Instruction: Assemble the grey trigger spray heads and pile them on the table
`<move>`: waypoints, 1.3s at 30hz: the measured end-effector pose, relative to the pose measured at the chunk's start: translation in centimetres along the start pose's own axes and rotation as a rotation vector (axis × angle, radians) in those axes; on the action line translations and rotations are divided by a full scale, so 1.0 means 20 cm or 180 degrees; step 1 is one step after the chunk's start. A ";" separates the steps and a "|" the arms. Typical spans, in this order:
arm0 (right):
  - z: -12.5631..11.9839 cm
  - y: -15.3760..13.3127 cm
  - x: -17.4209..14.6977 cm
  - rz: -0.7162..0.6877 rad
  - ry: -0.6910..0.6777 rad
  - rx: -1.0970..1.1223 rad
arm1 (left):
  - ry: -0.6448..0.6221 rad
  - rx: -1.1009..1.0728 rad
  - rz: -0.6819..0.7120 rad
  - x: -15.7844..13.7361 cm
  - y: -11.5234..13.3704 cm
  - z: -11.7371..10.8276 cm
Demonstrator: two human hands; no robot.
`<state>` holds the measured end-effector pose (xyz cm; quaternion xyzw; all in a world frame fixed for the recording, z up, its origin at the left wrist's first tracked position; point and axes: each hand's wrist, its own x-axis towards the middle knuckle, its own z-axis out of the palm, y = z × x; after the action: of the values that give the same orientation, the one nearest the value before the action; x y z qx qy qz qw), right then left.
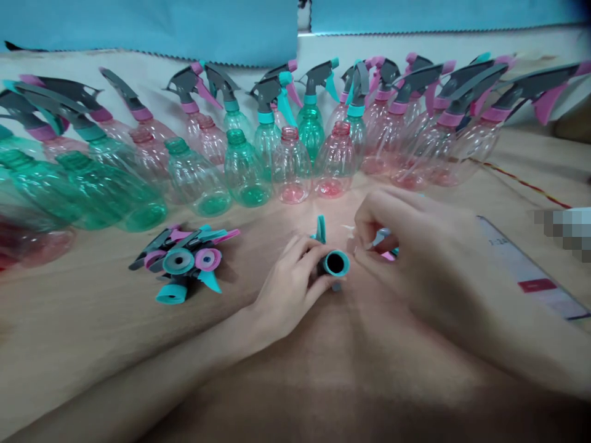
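Observation:
My left hand is closed around a grey and turquoise trigger spray head. Its turquoise collar faces up at me, showing a dark round opening, and its turquoise trigger sticks out beyond my fingers. Just to the right, my right hand is closed in a pinch close to the collar. Whatever lies between its fingertips is too small to name. Small pink and grey parts show partly behind those fingers. A pile of loose trigger spray heads, grey with pink or turquoise collars, lies on the table left of my left hand.
Open-necked green and pink clear bottles line the table ahead. Behind them stand several bottles with spray heads fitted. A phone lies at the right, near a red and yellow twisted cord. Blue sheets hang at the back.

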<state>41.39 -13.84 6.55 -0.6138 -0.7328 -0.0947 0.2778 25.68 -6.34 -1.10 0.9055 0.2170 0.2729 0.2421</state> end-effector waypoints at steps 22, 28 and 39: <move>-0.01 0.13 0.08 0.0118 -0.1036 0.1100 | -0.0029 -0.0116 -0.0115 0.01 0.00 0.00; 0.02 0.14 0.05 -0.0344 -0.1259 0.0854 | -0.0047 -0.0126 -0.0095 0.01 0.00 -0.01; 0.06 0.11 0.00 -0.0619 -0.1423 0.0377 | 0.0052 -0.0089 0.0046 0.00 -0.01 0.00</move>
<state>43.11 -12.80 5.08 -0.5288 -0.8359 0.0601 0.1339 25.67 -6.22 -1.26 0.9013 0.2085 0.2850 0.2511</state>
